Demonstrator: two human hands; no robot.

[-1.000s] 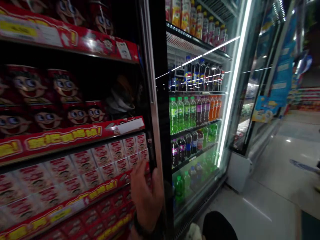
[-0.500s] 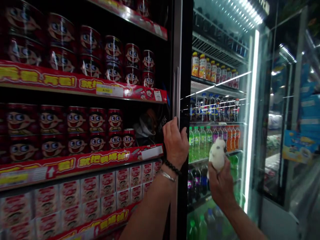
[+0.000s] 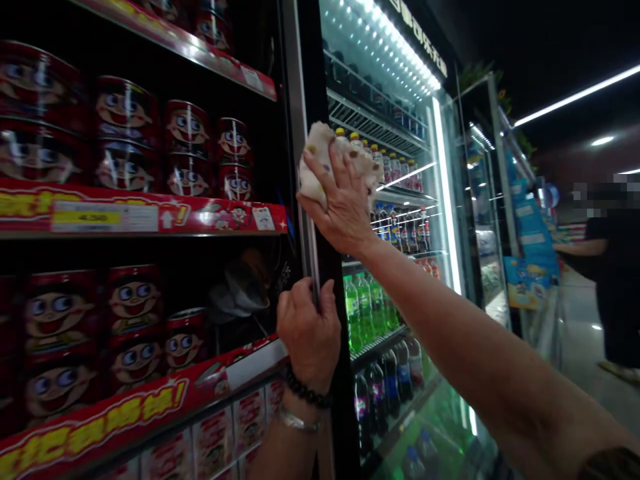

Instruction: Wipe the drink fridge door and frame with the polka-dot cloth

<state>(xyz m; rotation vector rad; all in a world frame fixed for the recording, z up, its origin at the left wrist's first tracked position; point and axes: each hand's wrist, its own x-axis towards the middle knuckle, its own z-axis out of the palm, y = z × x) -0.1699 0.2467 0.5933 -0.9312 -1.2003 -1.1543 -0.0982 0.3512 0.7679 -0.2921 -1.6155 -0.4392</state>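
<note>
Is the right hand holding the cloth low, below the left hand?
No, the right hand presses the cloth high on the fridge door, above the left hand.

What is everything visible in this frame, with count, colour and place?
cloth: one, white with small spots, pressed against the fridge door frame, upper centre
fridge door: one, dark frame with a metal handle strip, centre
green bottles: several, middle fridge shelf
dark bottles: several, lower fridge shelf
red tins: many, cartoon faces, on the shelves at left
small cartons: a row, white and red, bottom left shelf
shelf strips: red with yellow lettering, left
light strip: white, upright, inside the fridge
other person: one, dark clothes, far right aisle
left hand: grip on the door handle, bead bracelet on the wrist
right hand: holds the cloth against the door
</note>
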